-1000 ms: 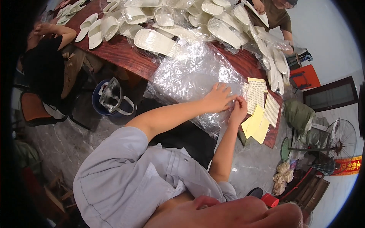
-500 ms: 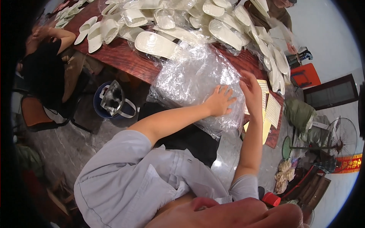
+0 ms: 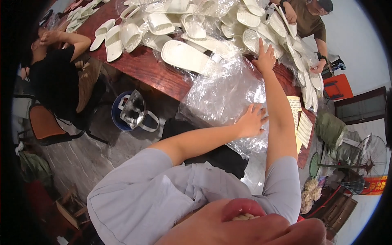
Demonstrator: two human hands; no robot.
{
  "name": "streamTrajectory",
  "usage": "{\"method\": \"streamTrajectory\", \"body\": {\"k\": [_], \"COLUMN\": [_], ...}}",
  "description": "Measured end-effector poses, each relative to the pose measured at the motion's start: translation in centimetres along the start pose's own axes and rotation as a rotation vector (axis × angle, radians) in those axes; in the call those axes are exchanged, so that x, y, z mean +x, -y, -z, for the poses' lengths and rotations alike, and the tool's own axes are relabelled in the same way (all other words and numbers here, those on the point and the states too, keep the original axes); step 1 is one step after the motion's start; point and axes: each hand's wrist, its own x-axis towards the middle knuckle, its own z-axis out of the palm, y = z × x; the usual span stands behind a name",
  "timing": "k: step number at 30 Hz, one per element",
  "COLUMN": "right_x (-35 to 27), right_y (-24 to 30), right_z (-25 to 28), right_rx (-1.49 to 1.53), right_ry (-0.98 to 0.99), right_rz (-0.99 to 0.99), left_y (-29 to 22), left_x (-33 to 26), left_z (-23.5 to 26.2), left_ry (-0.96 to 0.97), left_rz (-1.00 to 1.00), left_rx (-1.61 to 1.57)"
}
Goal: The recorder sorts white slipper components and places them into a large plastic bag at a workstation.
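Observation:
My left hand (image 3: 251,120) lies flat with fingers spread on a heap of clear plastic bags (image 3: 222,96) at the near edge of the dark red wooden table (image 3: 151,67). My right hand (image 3: 265,57) is stretched far forward, its fingers laid on a white slipper (image 3: 251,41) in the big pile of white slippers (image 3: 196,20) wrapped in plastic. One long white slipper (image 3: 185,55) lies just left of the bags. Whether the right hand grips anything is hard to see; its fingers look extended.
Cream perforated sheets (image 3: 303,126) lie on the table to my right. A blue bucket with a clear bag (image 3: 132,111) stands on the floor. One person in black (image 3: 55,77) sits at left, another in brown (image 3: 308,20) across. A fan (image 3: 367,157) stands at right.
My right hand has left the cream sheets and reached up and forward to the slipper pile. My left hand has stayed on the plastic bags.

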Motion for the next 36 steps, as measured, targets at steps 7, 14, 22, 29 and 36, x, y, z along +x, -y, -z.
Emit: {"method": "streamTrajectory", "body": {"k": [7,14,22,29,36], "right_x": [1.1,1.7,-3.0,-7.3,-9.2], "right_y": [-2.7,-5.4,-8.7,-12.0,-4.9], "right_z": [-2.0,5.2,18.0,26.6,19.7], "right_rx": [-0.022,0.247,0.5,1.253,1.23], "right_ry": [-0.173,-0.541,-0.777,-0.297,0.518], "right_rz": [0.012,0.179,0.22,0.1,0.228], "left_y": [-0.5,0.3,-0.1,-0.6,-1.3], "left_x": [0.0,-0.5,0.2,1.5,1.9], "left_z": [0.6,-0.4,0.1,0.2,2.8], "left_ry": [0.077,-0.017,-0.036,0.079,-0.262], "left_rz": [-0.003,0.018,-0.006,-0.046,0.016], "left_rx": [0.022,-0.038,-0.043,0.11,-0.418]}}
